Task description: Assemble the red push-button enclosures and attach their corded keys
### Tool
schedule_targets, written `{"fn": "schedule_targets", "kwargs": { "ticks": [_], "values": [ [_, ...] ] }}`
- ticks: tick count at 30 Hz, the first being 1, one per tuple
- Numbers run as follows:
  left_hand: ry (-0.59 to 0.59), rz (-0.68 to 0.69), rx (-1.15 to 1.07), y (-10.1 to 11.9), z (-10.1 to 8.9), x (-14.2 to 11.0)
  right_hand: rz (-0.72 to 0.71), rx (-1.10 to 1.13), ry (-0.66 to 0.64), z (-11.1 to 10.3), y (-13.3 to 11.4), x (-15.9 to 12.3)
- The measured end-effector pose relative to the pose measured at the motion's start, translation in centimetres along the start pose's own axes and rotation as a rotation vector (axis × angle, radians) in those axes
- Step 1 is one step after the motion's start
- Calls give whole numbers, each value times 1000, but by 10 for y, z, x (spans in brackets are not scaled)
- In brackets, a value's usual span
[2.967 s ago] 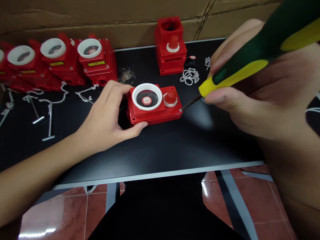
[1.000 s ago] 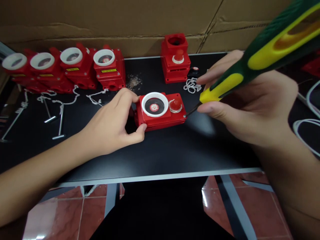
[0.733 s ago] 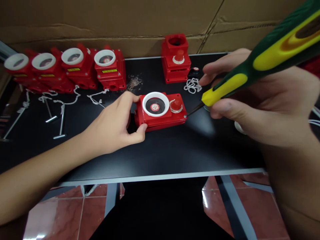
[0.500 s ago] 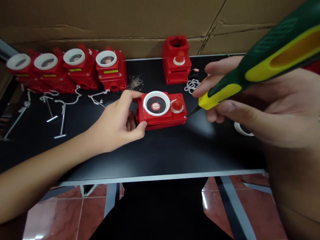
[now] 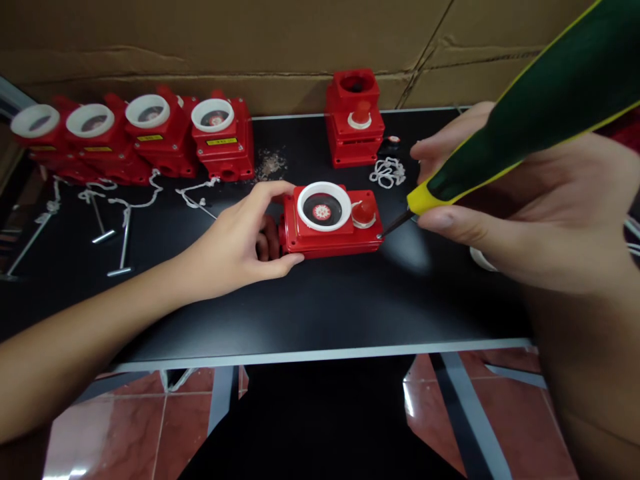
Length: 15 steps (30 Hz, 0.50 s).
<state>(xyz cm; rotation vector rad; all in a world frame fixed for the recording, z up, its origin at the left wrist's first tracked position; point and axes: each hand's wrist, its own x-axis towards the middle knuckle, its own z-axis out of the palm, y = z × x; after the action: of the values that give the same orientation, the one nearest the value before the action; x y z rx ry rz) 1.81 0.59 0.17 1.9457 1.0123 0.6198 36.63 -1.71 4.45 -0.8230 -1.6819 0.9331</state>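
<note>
Hands (image 5: pixel 237 247) (image 5: pixel 545 213) hold a red box (image 5: pixel 331 235) and a partly cropped screwdriver (image 5: pixel 520 130).

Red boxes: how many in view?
6: four boxes in the back-left row, lone box at back centre, held box in left hand. Something red, mostly hidden behind the right hand, could be another.

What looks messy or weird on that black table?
Pale brown crumbs are scattered on the black tabletop beside the row of red housings, like a small spill. Also, the lone red housing at the back has a bare round opening, while the held red housing has a white ring there.
</note>
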Motion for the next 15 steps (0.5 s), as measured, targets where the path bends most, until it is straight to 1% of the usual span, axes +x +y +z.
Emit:
{"fn": "schedule_targets", "kwargs": {
  "ticks": [3,5,7,11,15],
  "values": [
    [8,2,-23,-3,0,1,-52,38,-15,-1,9,0],
    [17,-1,-24,-4,0,2,-46,33,-49,-2,8,0],
    [20,-5,-14,-4,-1,2,7,44,-79,-2,0,0],
    [17,-14,-26,-3,-3,4,137,78,-43,-2,-19,-2],
    [7,-15,-38,-3,-4,5,111,83,-77,-5,-25,1]
  ]
}}
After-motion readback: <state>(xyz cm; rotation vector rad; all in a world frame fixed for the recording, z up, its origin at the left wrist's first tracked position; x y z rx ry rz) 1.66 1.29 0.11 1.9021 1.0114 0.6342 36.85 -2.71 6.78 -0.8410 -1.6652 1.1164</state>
